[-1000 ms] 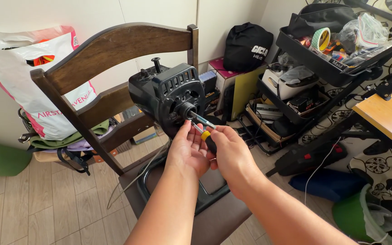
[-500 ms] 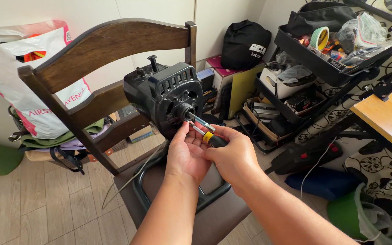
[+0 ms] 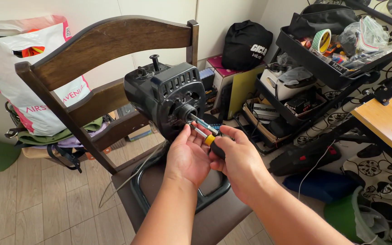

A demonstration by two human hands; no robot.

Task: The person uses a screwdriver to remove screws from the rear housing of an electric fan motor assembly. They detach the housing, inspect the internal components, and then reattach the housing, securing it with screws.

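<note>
Head view: your right hand (image 3: 237,159) is wrapped around a screwdriver (image 3: 209,138) with a black handle and yellow collar; most of the handle is hidden in your palm. Its metal shank points up-left at the front of a black fan motor housing (image 3: 166,100), and the tip is hard to make out against the dark plastic just below the motor shaft (image 3: 200,121). Your left hand (image 3: 188,154) is partly open, fingers (image 3: 187,133) touching the shank and the housing's lower front edge, gripping nothing that you can make out.

Motor housing sits on a wooden chair (image 3: 100,43), in front of the backrest; its base is hidden by your hands, and only a dark tube frame (image 3: 139,190) shows on the seat.

White and pink plastic bag (image 3: 19,59) with pink lettering hangs behind the chair on the left, cut off by the frame edge. Black pouch (image 3: 246,45) with white lettering sits at the back wall. Green patterned tape roll (image 3: 320,40) lies in the top tray of a black cart (image 3: 314,63) at right. Wooden surface (image 3: 386,115) is cut off at the right edge.
</note>
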